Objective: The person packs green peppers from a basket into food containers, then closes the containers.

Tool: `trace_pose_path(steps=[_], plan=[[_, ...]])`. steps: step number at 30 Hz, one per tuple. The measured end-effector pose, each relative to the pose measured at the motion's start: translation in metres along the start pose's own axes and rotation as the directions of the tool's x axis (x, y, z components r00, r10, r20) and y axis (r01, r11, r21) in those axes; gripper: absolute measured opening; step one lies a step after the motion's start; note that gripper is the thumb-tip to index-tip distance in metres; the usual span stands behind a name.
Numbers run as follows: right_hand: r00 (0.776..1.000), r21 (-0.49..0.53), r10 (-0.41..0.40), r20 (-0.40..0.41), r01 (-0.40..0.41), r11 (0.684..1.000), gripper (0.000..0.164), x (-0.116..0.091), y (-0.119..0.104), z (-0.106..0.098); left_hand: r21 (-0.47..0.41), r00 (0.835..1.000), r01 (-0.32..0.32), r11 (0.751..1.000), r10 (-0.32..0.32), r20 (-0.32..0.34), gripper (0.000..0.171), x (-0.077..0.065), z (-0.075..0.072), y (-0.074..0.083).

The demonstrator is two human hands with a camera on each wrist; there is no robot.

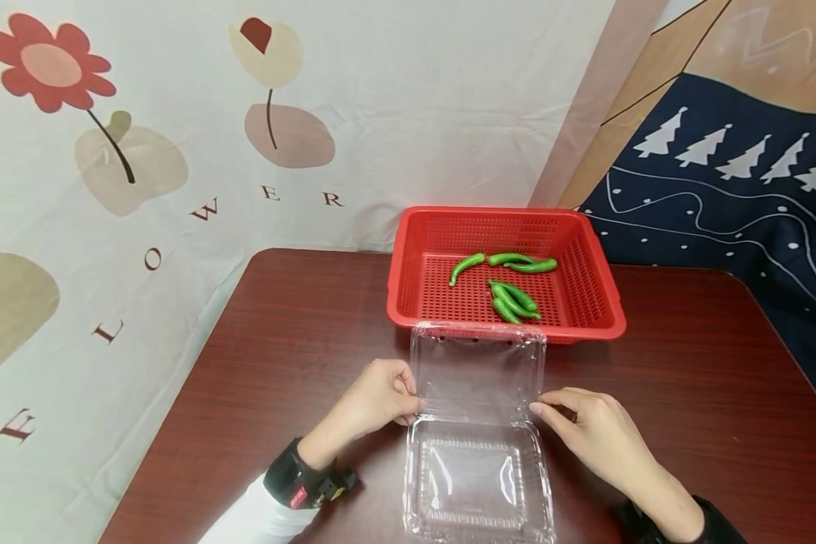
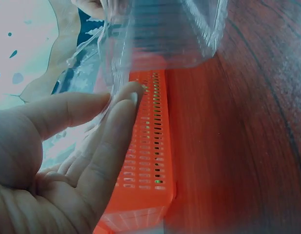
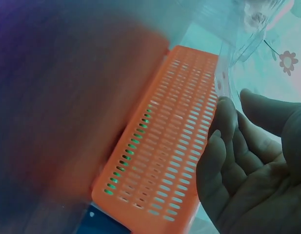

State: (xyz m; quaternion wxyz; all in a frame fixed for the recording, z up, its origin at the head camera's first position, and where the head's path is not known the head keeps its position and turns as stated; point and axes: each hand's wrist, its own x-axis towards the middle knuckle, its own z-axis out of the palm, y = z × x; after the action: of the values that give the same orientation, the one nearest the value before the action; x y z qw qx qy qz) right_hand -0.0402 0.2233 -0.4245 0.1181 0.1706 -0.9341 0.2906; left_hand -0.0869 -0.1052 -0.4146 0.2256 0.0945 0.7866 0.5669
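1. Head view: a red plastic basket with pierced walls and floor point(image 1: 581, 332) sits on a dark reddish-brown wood-grain table point(image 1: 299, 332).
2. On the basket's near side lies a clear plastic hinged container, its ribbed, shallow base point(image 1: 472, 480) farther from the basket and its clear lid point(image 1: 477, 370) folded open toward it. The lid's far edge overlaps the basket's near rim in this view; whether they touch, I cannot tell.
3. On the near side of the basket, toward its left, the left hand point(image 1: 379, 393) pinches the lid's left edge close to the hinge, between thumb and fingers.
4. Nearer than the basket's right half, the right hand point(image 1: 595, 423) pinches the container's right edge by the hinge with thumb and forefinger.
5. Inside the basket lie six slim green chilli peppers point(image 1: 514, 301): three bunched toward its near side, three farther back.
6. Behind the basket hangs white cloth printed with flowers point(image 1: 394, 113); to its right, navy cloth with white trees point(image 1: 707, 196).
7. Both wrist views show the basket's slotted wall beyond the fingers.
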Motion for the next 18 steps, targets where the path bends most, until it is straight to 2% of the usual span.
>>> trace_pose_path(steps=[3, 11, 14, 18], plan=[[1.000, 0.018, -0.004, -0.001, 0.004, 1.000, 0.017, 0.001, 0.001, 0.003, -0.011, 1.000, -0.002, 1.000, 0.002, -0.027, 0.021, 0.000, -0.002, -0.001], [0.994, 0.039, 0.087, 0.071, -0.090, 0.995, 0.027, 0.003, 0.001, -0.002, -0.015, 0.998, 0.003, 1.000, -0.004, -0.067, 0.020, -0.005, -0.010, -0.007], [0.996, 0.026, 0.086, 0.039, -0.087, 0.996, 0.025, 0.007, 0.003, -0.007, -0.033, 0.996, 0.007, 0.999, -0.009, -0.085, 0.021, -0.008, -0.013, -0.010], [0.999, -0.002, 0.043, -0.033, -0.043, 0.999, 0.024, 0.016, 0.005, -0.018, -0.056, 0.994, 0.011, 0.998, -0.017, -0.108, 0.022, -0.011, -0.016, -0.014]])
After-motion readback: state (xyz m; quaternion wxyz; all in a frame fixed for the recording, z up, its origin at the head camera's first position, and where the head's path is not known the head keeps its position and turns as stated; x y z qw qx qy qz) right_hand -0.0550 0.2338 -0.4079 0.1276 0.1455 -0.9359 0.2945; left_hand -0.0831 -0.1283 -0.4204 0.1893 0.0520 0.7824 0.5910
